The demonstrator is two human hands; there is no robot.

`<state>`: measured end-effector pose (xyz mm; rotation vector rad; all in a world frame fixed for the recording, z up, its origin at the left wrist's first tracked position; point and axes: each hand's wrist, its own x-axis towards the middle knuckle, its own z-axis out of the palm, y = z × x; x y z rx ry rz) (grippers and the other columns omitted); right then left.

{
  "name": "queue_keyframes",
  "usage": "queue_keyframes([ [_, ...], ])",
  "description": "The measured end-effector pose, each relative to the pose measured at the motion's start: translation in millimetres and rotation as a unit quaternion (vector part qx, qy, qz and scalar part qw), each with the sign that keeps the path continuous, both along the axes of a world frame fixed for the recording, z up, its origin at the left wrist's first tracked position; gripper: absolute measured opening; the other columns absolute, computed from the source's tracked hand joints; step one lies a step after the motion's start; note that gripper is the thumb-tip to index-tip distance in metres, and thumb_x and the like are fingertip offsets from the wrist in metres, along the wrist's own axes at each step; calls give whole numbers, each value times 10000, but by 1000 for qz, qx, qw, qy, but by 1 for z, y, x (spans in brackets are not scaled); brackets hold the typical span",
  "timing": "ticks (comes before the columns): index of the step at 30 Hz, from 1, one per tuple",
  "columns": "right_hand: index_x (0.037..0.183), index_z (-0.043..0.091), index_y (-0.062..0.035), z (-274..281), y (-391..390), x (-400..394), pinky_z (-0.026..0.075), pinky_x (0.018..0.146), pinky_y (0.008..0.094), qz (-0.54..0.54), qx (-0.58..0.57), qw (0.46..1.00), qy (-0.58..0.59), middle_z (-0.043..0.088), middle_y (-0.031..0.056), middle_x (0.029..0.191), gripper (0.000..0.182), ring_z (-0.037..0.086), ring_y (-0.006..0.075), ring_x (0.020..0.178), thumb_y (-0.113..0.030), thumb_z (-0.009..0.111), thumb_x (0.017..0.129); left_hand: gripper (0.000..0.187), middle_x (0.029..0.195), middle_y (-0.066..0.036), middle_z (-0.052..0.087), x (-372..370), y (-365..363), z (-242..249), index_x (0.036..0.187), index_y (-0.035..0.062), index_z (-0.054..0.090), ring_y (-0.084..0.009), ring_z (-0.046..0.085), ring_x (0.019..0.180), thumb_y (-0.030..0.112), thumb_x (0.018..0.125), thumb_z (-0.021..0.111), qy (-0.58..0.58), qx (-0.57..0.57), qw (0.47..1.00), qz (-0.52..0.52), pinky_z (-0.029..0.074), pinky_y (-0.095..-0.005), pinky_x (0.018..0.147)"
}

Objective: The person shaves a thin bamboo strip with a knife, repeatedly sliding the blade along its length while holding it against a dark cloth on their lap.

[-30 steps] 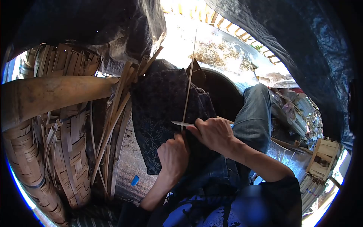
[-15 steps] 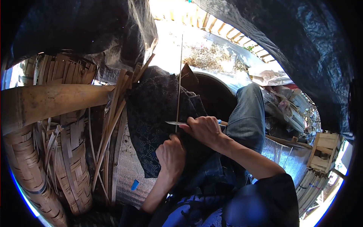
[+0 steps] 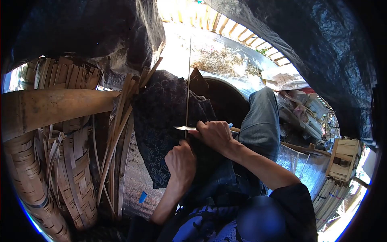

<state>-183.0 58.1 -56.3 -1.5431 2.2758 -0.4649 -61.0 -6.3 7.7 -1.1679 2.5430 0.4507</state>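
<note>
My right hand (image 3: pixel 215 134) is closed around a knife (image 3: pixel 183 128), whose blade points left and lies across a thin bamboo strip (image 3: pixel 188 97). The handle end shows beyond the hand, on its right. Just below the blade, my left hand (image 3: pixel 180 160) is closed on the near end of the strip. From there the strip runs up and away over the lap. A dark patterned cloth (image 3: pixel 155 121) lies over my leg beneath the strip. The fingertips of my left hand are partly hidden by its back.
Woven bamboo baskets (image 3: pixel 30 173) and a thick bamboo pole (image 3: pixel 60 109) stand at the left, with split bamboo pieces (image 3: pixel 121 121) leaning beside them. A wooden crate (image 3: pixel 343 159) and bundled slats (image 3: pixel 331 197) are at the right. Dark plastic sheeting (image 3: pixel 318 52) hangs overhead.
The knife blade has turned slightly and now catches the light. Both hands stay close together on the knife and strip; the whole view has shifted a little.
</note>
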Motion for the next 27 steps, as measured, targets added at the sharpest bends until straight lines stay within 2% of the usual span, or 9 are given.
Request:
queue_keyframes([
  [12,694,575,-63,7,3,3,504,459,387,-19,0,1000,-17,621,124,570,479,653,290,537,-479,523,925,209,632,-167,650,1,-2,3,747,47,583,-315,686,618,157,915,522,18,-8,1000,-5,550,-381,546],
  [14,690,594,-59,8,3,3,522,446,371,-7,12,1000,7,624,133,553,530,665,291,528,-509,473,943,209,632,-165,651,3,2,3,748,49,582,-313,687,621,158,915,521,12,-5,1000,-3,552,-380,546],
  [19,688,591,-61,6,1,4,528,459,364,-11,35,999,6,630,132,563,542,672,286,544,-516,455,949,156,652,-164,659,-2,6,-3,750,42,580,-300,695,636,119,877,532,10,-26,1000,-5,565,-364,571],
  [27,688,587,-63,-6,-5,2,511,464,412,-46,17,999,0,613,143,561,491,655,319,553,-465,486,950,162,662,-180,659,1,3,-7,744,29,588,-312,694,650,113,872,536,40,-28,999,-24,562,-373,573],
])
